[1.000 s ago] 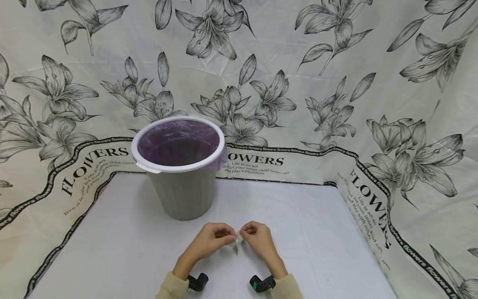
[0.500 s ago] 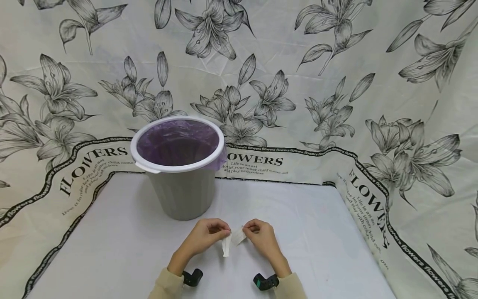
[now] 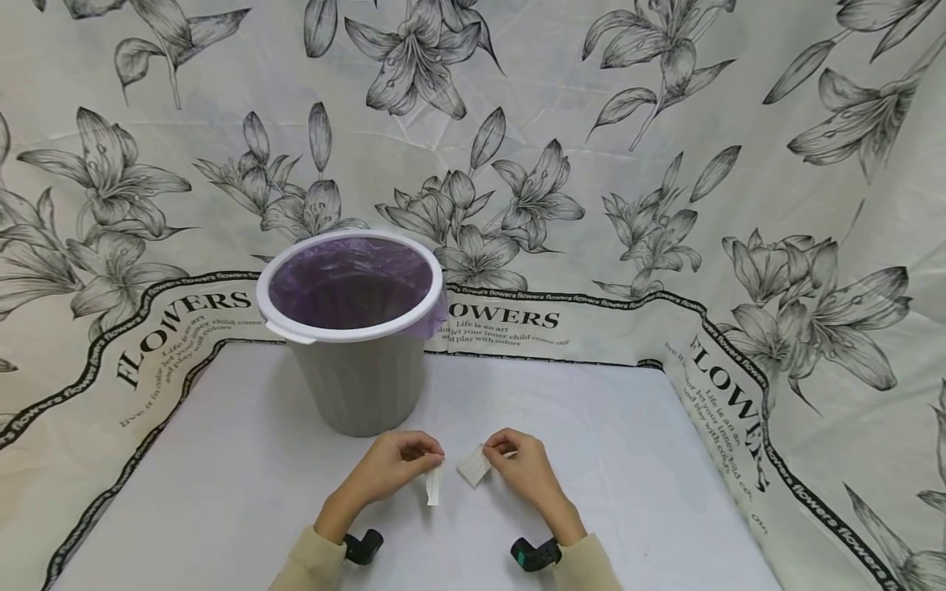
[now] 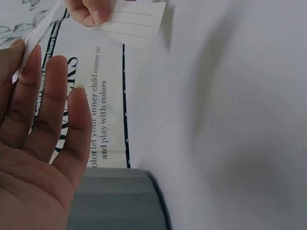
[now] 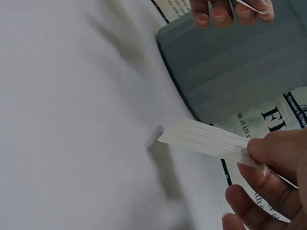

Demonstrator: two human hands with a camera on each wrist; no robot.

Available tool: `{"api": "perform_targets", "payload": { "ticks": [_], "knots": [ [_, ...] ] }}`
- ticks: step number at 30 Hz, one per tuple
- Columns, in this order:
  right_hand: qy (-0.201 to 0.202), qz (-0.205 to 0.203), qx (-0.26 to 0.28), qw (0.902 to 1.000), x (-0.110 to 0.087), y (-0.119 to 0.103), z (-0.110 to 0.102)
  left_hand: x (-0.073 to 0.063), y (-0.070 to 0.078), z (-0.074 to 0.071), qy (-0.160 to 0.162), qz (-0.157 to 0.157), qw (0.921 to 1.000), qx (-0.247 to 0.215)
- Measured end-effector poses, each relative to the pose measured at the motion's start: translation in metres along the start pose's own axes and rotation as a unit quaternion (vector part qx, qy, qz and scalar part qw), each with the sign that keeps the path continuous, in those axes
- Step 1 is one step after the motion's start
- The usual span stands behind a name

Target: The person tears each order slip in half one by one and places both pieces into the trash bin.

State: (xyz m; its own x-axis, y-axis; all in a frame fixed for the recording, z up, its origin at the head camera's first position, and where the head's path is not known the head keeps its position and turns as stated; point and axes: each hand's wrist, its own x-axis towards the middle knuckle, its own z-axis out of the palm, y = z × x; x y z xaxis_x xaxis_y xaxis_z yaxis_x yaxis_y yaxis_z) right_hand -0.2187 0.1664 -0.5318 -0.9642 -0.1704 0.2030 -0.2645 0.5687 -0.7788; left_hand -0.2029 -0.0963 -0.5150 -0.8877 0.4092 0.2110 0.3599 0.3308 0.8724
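Observation:
My left hand [image 3: 395,465] pinches a narrow strip of white paper [image 3: 433,484] between thumb and forefinger; the strip hangs down over the table. In the left wrist view its other fingers stand fairly straight, and the strip shows edge-on. Opposite it, my right hand [image 3: 521,468] pinches a small piece of lined paper [image 3: 475,465] by one end. Printed parallel lines run along this lined paper [image 5: 206,139] in the right wrist view. A gap separates the two pieces, and both are held above the white tabletop.
A grey trash bin [image 3: 362,386] with a white rim and a purple bag liner [image 3: 355,271] stands behind the left hand. White cloth covers the table [image 3: 591,460]. A flower-printed curtain [image 3: 636,205] surrounds the back and sides.
The hands were close together at one small piece of paper; now they have moved apart, left and right, each with a separate piece.

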Motion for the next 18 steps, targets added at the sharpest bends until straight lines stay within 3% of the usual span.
{"api": "perform_targets", "payload": {
  "ticks": [6,18],
  "knots": [
    [-0.019,-0.014,-0.011,0.9997,0.004,-0.008,-0.008,-0.005,0.002,-0.013,-0.010,0.012,0.9995,0.026],
    [-0.093,-0.079,-0.057,0.9909,0.017,-0.026,-0.022,-0.024,0.009,-0.049,-0.076,0.062,0.9913,0.088]
  ]
}}
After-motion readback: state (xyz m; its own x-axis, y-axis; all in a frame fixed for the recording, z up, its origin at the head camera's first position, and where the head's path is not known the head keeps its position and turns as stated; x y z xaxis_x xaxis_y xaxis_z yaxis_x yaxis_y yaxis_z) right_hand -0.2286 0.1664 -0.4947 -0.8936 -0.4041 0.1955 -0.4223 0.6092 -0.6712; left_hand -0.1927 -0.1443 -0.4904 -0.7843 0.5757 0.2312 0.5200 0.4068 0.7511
